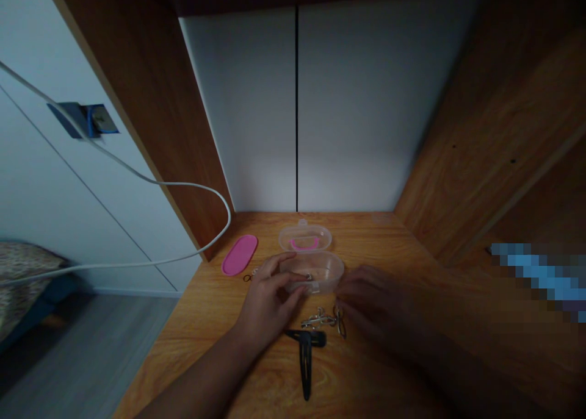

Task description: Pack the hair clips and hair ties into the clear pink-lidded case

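Observation:
A small clear plastic box (326, 271) stands open on the wooden desk (389, 236), its lid (305, 238) tipped back with a pink strip inside. My left hand (270, 300) rests against the box's left rim, thumb and forefinger pinched on a small metal piece (309, 277) at the rim. My right hand (370, 300) lies flat on the desk just right of the box, fingers stretched out, holding nothing. Silver hair clips (325, 319) lie between my hands. Black hair clips (306, 355) lie nearer to me.
A pink oval lid (240, 254) lies at the desk's back left, with a small ring (248, 277) beside it. A white cable (174, 187) hangs across the left. Wooden side panels enclose the desk; its left edge drops to the floor.

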Demonstrator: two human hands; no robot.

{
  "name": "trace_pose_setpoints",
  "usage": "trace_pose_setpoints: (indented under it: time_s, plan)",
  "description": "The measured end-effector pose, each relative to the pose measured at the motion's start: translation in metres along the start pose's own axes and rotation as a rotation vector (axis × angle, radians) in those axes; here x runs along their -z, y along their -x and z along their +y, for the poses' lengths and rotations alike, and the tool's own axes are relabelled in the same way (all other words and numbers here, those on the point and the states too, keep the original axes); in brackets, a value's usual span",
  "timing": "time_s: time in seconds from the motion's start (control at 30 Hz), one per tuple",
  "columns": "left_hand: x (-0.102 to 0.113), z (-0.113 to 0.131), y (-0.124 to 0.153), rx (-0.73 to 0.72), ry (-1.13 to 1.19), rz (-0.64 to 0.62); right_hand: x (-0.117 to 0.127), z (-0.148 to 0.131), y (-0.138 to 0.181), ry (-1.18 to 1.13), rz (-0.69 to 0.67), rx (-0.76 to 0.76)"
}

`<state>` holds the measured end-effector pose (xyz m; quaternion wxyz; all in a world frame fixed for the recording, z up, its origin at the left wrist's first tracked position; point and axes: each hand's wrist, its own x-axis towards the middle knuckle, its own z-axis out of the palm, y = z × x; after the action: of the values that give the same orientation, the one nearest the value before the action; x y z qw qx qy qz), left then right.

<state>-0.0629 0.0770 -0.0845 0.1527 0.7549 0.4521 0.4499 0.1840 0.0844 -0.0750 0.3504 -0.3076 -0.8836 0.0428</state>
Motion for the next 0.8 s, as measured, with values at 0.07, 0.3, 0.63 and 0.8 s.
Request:
trace_pose_setpoints:
  time_s: [0.07,0.3,0.63,0.8]
  plan:
    - [0.000,0.000,0.000,-0.003,0.012,0.010,-0.001,-0.009,-0.001,-0.002,-0.125,0.081]
    - [-0.001,0.000,0.001,-0.005,0.014,0.004,-0.010,-0.026,-0.005,0.110,-0.320,0.177]
    - [-0.001,-0.001,0.001,-0.021,0.034,0.020,-0.012,-0.024,-0.003,0.072,-0.244,0.234]
    - [-0.001,-0.003,0.002,-0.044,0.048,0.037,-0.006,-0.016,0.000,0.063,0.089,0.191]
